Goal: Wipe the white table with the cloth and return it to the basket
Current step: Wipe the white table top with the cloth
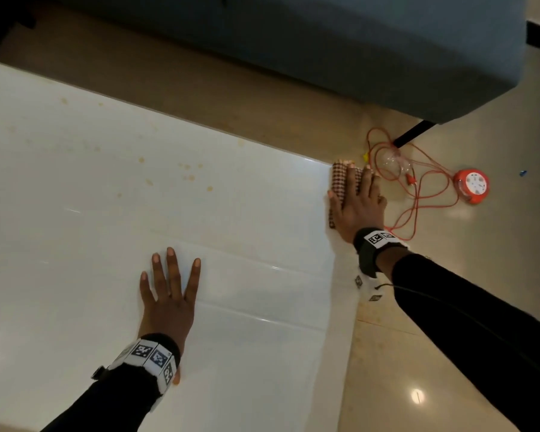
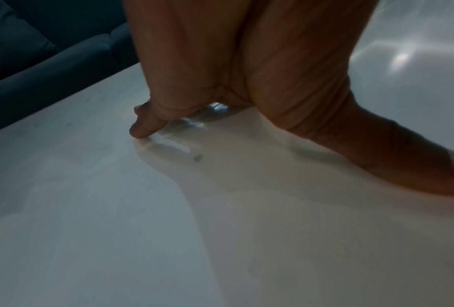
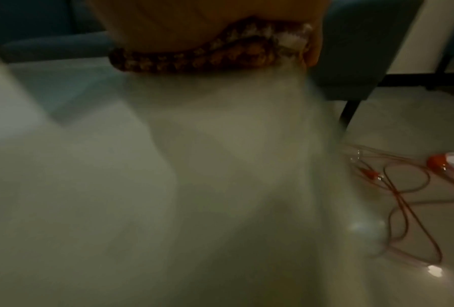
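**Cloth at the table's edge, stains untouched**

From the head view, we press the cloth (image 1: 340, 188) flat under our right hand (image 1: 357, 207), fingers straight and spread, at the table's (image 1: 231, 244) 3 o'clock edge. It could slide off onto the floor cable (image 1: 418, 194) if we push further outward. Stains (image 1: 187, 177) toward 11 o'clock remain. Our left hand (image 1: 169, 294) lies splayed, bracing.

The left wrist view shows fingertips (image 2: 141, 128) pressing bare tabletop.

The right wrist view shows the cloth bunched beneath the palm. We see no basket.
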The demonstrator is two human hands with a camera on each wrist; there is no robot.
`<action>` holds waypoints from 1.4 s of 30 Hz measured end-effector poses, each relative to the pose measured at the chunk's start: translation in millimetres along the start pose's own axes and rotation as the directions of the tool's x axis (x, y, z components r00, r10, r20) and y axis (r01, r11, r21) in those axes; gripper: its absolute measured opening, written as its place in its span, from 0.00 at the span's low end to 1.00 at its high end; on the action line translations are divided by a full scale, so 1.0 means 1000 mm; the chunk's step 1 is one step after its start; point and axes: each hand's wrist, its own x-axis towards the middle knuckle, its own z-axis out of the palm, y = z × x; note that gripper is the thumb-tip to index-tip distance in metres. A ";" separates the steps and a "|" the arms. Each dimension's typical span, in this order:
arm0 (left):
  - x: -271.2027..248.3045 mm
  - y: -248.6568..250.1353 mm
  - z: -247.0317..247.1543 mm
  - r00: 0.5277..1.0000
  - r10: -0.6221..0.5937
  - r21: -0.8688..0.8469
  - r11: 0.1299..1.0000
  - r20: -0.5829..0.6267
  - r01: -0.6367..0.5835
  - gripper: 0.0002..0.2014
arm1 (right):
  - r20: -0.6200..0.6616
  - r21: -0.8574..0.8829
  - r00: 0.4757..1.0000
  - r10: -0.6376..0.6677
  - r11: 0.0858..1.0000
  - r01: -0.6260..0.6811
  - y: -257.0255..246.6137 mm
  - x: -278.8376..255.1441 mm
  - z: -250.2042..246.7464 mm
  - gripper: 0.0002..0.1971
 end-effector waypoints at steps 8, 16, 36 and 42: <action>-0.006 0.008 -0.019 0.991 -0.038 0.054 0.998 0.132 0.031 0.72 | -0.030 -0.102 0.997 -0.077 0.992 0.073 -0.012 -0.120 0.040 0.41; 0.002 -0.019 -0.002 0.989 0.104 -0.233 0.969 0.104 -0.077 0.45 | 0.055 -0.098 0.971 -0.231 0.967 0.235 -0.148 -0.199 0.074 0.41; 0.065 -0.337 -0.067 0.948 -0.166 -0.156 0.964 0.270 0.213 1.00 | 0.076 -0.128 0.978 -0.195 0.971 0.204 -0.293 -0.170 0.084 0.40; 0.076 -0.333 -0.068 0.912 -0.247 -0.131 0.944 0.328 0.303 1.01 | 0.019 -0.064 1.000 0.024 0.998 -0.023 -0.292 0.014 0.037 0.45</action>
